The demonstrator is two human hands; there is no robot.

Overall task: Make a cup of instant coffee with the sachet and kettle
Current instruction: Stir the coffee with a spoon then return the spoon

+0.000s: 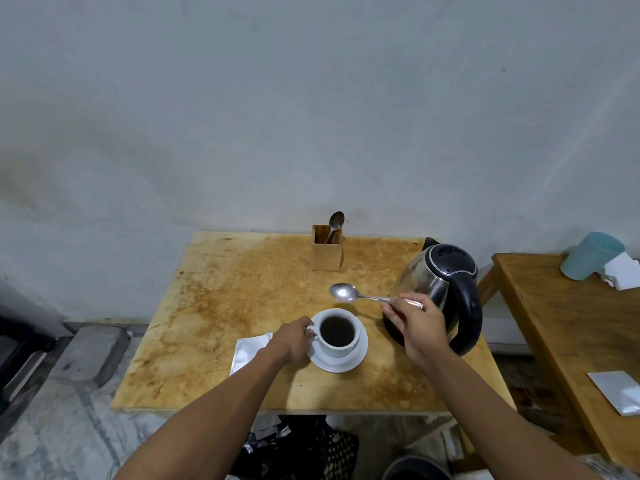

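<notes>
A white cup (337,347) full of dark coffee stands on a white saucer (356,358) near the middle of the stained wooden table (214,306). My left hand (294,337) grips the cup's handle on its left side. My right hand (414,323) holds a metal spoon (346,292) by its handle, bowl up, above and behind the cup. The steel kettle (440,282) with a black lid and handle stands just right of my right hand. A torn silver sachet (247,351) lies flat to the left of the saucer, partly under my left wrist.
A wooden holder (327,256) with another spoon (335,223) stands at the table's back edge by the wall. A second table (568,334) on the right carries a blue cup (588,256), white paper and a silver sachet (620,393). Dark bags lie below the front edge.
</notes>
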